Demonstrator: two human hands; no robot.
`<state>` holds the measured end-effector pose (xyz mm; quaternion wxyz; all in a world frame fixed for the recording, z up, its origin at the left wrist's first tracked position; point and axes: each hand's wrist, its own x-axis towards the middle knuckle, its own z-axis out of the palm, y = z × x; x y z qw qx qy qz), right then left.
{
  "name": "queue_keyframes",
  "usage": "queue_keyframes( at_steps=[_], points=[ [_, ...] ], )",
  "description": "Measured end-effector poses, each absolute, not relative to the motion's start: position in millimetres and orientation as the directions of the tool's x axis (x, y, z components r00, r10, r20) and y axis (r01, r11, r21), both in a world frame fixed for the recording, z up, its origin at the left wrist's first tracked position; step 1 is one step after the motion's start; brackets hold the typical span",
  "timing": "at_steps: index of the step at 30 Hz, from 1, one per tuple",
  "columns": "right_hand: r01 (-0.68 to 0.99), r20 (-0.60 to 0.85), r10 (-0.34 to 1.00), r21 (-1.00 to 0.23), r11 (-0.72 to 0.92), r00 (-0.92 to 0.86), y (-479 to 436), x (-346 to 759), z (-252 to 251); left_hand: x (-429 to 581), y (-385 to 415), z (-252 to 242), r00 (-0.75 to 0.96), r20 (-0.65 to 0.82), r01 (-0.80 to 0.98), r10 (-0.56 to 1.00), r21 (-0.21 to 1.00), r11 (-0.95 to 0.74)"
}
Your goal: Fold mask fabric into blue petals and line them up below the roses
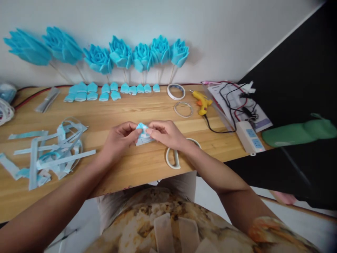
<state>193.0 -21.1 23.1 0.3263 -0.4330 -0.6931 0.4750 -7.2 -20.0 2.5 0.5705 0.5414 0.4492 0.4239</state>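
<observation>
Between the fingertips of my left hand (121, 137) and my right hand (166, 133) is a small light-blue fabric piece (142, 129), pinched from both sides just above the wooden table. Its upper tip looks folded to a point. Below it a paler blue edge shows under my fingers; I cannot tell whether it is the same piece. Scissors (172, 162) with white handles lie by my right wrist, partly hidden under the forearm. Small folded blue pieces (92, 88) sit in rows at the back of the table.
Blue fabric flowers (119, 52) on sticks lean against the wall. Cut strips (63, 147) are heaped at the left. Tape rolls (176, 92), a yellow glue gun (202, 102), cables, a power strip (250, 137) and a green bottle (297, 131) lie at the right.
</observation>
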Motion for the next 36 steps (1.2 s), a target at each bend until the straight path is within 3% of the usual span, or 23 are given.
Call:
queue_keyframes(
  at_steps=[9,13,17,23,31,34,36],
  points=[
    [0.229,0.077,0.963,-0.964,0.138,-0.257,-11,197,16,-7,-20,7,0.254,-0.03,0.02,0.967,0.999,0.025],
    [0.173,0.069,0.965,-0.978,0.115,-0.255,-7,197,14,-6,-16,5,0.242,-0.059,0.026,0.969,0.998,0.054],
    [0.101,0.089,0.958,-0.988,0.121,-0.273,-5,195,11,-6,-15,4,0.204,0.006,0.006,0.979,1.0,-0.007],
    [-0.05,0.011,0.957,-0.999,-0.003,-0.291,-3,193,10,-9,-15,15,0.219,0.071,-0.051,0.973,0.997,-0.061],
    [-0.144,-0.017,0.962,-0.988,-0.058,-0.274,-4,191,12,3,-13,25,0.223,0.053,-0.019,0.973,0.999,-0.05],
    [-0.182,-0.04,0.971,-0.98,-0.085,-0.238,-2,191,12,-2,6,24,0.152,0.096,0.082,0.984,0.991,-0.11],
    [-0.238,-0.055,0.982,-0.966,-0.098,-0.182,1,192,12,-13,28,27,0.07,0.165,0.308,0.984,0.935,-0.178]
  ],
)
